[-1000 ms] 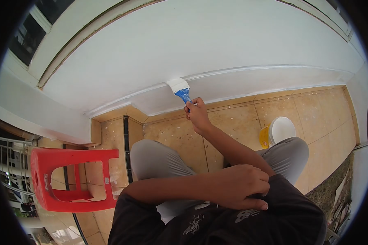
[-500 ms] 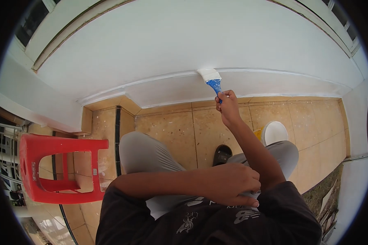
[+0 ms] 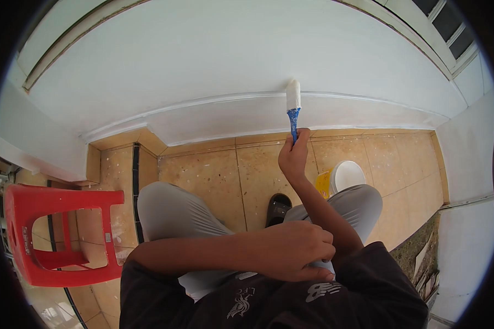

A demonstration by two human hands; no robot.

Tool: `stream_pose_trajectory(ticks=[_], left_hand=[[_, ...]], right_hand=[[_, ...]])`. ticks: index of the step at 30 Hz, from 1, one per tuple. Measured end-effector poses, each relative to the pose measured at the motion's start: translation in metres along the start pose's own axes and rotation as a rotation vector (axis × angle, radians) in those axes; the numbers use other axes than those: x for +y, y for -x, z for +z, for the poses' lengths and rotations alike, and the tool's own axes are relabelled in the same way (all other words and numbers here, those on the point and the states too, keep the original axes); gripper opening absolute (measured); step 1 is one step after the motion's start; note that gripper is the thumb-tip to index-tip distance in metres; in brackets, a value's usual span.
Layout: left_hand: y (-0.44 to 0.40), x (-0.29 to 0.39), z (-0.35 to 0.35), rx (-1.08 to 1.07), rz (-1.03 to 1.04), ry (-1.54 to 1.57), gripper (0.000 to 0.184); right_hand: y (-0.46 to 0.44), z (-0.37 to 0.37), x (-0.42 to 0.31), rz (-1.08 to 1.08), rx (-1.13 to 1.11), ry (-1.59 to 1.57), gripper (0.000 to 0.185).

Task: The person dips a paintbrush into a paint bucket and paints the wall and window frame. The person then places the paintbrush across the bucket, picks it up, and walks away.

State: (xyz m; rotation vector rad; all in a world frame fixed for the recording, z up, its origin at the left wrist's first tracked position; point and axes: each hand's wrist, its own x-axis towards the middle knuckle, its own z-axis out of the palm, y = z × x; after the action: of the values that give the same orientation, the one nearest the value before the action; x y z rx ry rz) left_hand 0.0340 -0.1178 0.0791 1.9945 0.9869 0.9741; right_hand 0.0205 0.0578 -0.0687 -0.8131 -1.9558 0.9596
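In my right hand (image 3: pixel 295 156) is a paintbrush (image 3: pixel 294 112) with a paint-specked blue handle, my fingers closed around the lower end. Its white-coated bristles point away from me, at the white wall (image 3: pixel 219 60) just above the narrow ledge (image 3: pixel 230 97). My left hand (image 3: pixel 307 249) lies across my lap beside my right forearm, fingers curled in; I see nothing in it. Right of my right forearm, a yellow and white paint bucket (image 3: pixel 325 184) stands on the floor by my knee, its inside white.
A red plastic stool (image 3: pixel 66 194) stands at the left on the tiled floor (image 3: pixel 203 170), which is speckled with paint. A dark sandal (image 3: pixel 279 205) is on my foot between my knees. A window frame (image 3: pixel 450 35) sits at the upper right, and debris (image 3: pixel 420 263) lies lower right.
The brush has turned from a slant to nearly upright, its bristles now narrow edge towards me and slightly higher on the wall. The view has shifted right; my left hand keeps its pose.
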Motion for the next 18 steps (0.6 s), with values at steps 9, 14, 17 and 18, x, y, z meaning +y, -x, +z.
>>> stream_pose_trajectory(ticks=[9, 14, 17, 18], left_hand=[[0.032, 0.020, -0.009, 0.093, 0.019, -0.016, 0.036], [0.061, 0.029, -0.018, 0.160, 0.009, -0.060, 0.035], [0.075, 0.028, -0.024, 0.227, -0.013, -0.063, 0.035], [0.079, 0.026, -0.024, 0.252, -0.019, -0.063, 0.035]], right_hand=[[0.052, 0.134, -0.037, -0.122, 0.002, -0.138, 0.013], [0.084, 0.202, -0.077, -0.145, -0.090, -0.158, 0.012], [0.097, 0.245, -0.097, -0.194, -0.210, -0.225, 0.012], [0.101, 0.255, -0.103, -0.206, -0.258, -0.252, 0.012]])
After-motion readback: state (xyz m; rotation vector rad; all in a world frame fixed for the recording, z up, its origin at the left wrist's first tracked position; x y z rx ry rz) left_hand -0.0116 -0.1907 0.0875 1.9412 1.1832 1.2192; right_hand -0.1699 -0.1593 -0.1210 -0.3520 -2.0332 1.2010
